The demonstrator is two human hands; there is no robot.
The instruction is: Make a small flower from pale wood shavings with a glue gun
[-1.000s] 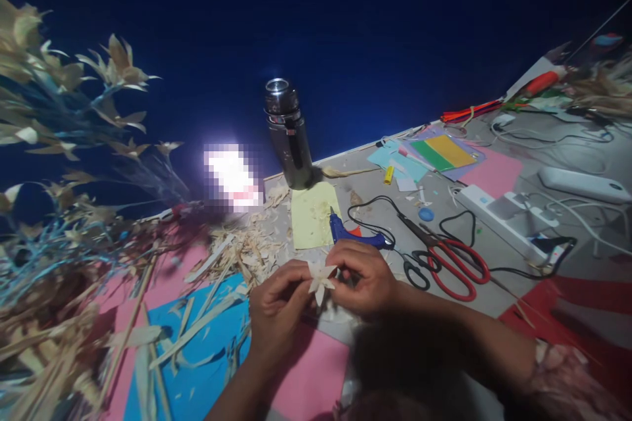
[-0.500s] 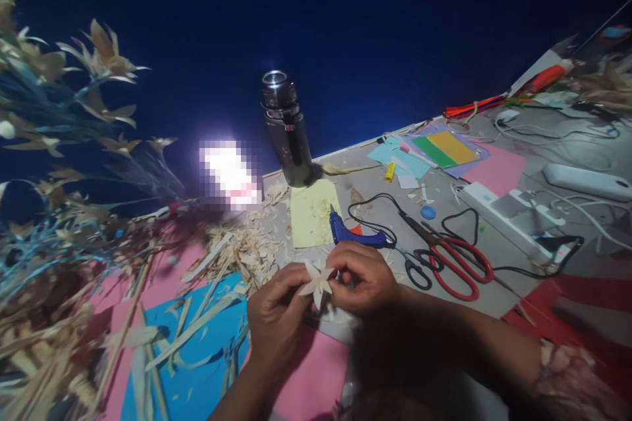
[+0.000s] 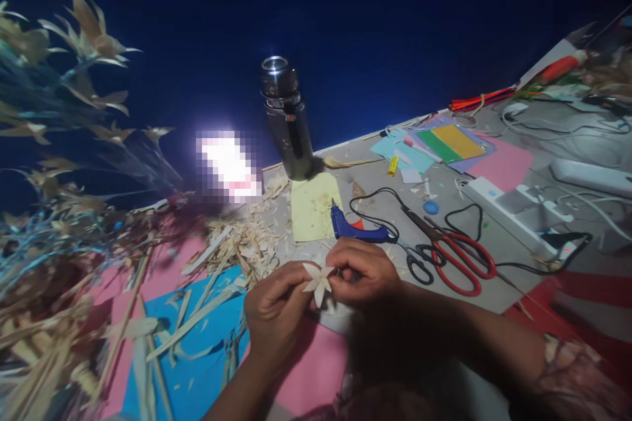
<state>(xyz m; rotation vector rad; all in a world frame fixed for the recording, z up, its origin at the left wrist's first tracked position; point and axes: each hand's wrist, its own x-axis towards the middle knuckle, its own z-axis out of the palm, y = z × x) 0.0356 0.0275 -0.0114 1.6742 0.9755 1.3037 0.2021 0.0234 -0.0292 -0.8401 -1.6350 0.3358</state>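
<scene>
A small cream flower (image 3: pixel 320 281) with several pointed petals is held between my two hands, low in the middle of the view. My left hand (image 3: pixel 279 306) pinches its left petals between thumb and finger. From the other side, my right hand (image 3: pixel 364 273) pinches a petal at the flower's right edge. Just beyond my right hand lies a blue glue gun (image 3: pixel 359 229), its nozzle over a yellow sheet (image 3: pixel 306 210) dotted with bits. Small black-handled scissors (image 3: pixel 421 266) and large red-handled scissors (image 3: pixel 461 263) rest to the right.
A dark metal flask (image 3: pixel 289 128) stands behind the yellow sheet. Dried strips and shavings (image 3: pixel 241 243) cover the left, partly over a blue sheet (image 3: pixel 197 375). Made flowers on stems (image 3: pixel 93 39) rise at far left. A white power strip (image 3: pixel 511 217) with cables lies right.
Both hands keep their pinch on the flower, which has turned slightly. The view has shifted a little, so the flask and glue gun appear slightly higher.
</scene>
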